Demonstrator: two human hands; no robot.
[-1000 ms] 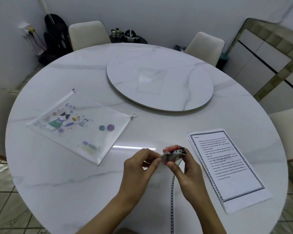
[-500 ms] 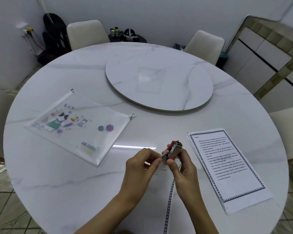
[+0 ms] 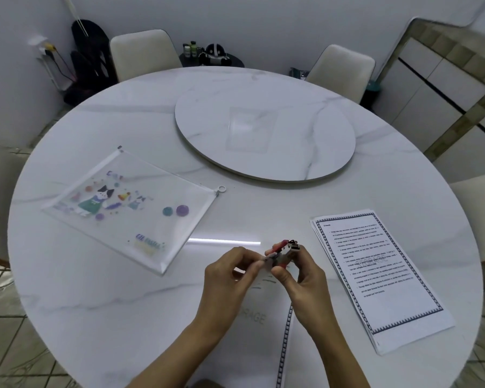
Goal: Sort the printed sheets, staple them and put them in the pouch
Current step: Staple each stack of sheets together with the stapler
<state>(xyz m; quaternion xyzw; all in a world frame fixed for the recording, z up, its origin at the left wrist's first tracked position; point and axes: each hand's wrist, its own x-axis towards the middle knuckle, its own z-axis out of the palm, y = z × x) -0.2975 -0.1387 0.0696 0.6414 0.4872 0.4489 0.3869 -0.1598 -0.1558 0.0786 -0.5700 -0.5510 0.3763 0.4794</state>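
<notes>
The stapler (image 3: 285, 252), small, red and metal, is held up just above the tabletop (image 3: 101, 298), on the near side of the turntable (image 3: 263, 135) and about level with its middle. Both hands are on it. The left hand (image 3: 230, 278) pinches its near end, thumb and forefinger tips (image 3: 259, 264) pressed together on it and the other fingers curled. The right hand (image 3: 303, 281) grips the body from the right, with its fingers clamped round it and the thumb on the near side.

Under the hands is a sheet (image 3: 252, 317) with a faint grey word across it. Its patterned border runs toward the near edge below the right wrist. I cannot tell whether the stapler touches this sheet.

A stack of sheets (image 3: 375, 275) lies flat near and to the right of the turntable, well apart from it, with the edges slightly fanned. The top page has a patterned border and lines of text.

The pouch (image 3: 129, 208), clear with cartoon cats printed on it, lies flat near and to the left of the turntable. Its zip ring (image 3: 221, 189) points toward the turntable's near rim.

Pale chairs (image 3: 143, 51) stand beyond the turntable.
</notes>
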